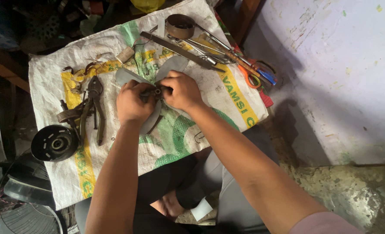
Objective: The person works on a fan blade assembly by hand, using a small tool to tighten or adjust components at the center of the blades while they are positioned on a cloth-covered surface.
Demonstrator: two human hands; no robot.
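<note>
At the far left a round black motor housing (54, 142) of dull cast metal sits half off the edge of the woven plastic sack (114, 160), and a nudge from a forearm could, I judge, roll it away; just right of it lie rusty pliers (93, 106) with long worn handles, near enough to the left wrist to be knocked aside; the left hand (134, 103) is curled closed around the hub of a small grey fan blade (157, 76), fingers bent tight over it, while the right hand (181, 91) is likewise closed, pinching the hub from the other side, so the two hands touch over the middle of the sack; the blades look thin, smooth and curved, probably sheet metal or plastic, and a hard twist might bend one or let the hub slip and pinch a finger; further right a brown round tin (180, 26) rests on a long flat metal file (179, 50), beside a loose bundle of slim steel tools and orange-handled scissors (249, 77), whose points lie close to the sack's edge and could slide off.
</note>
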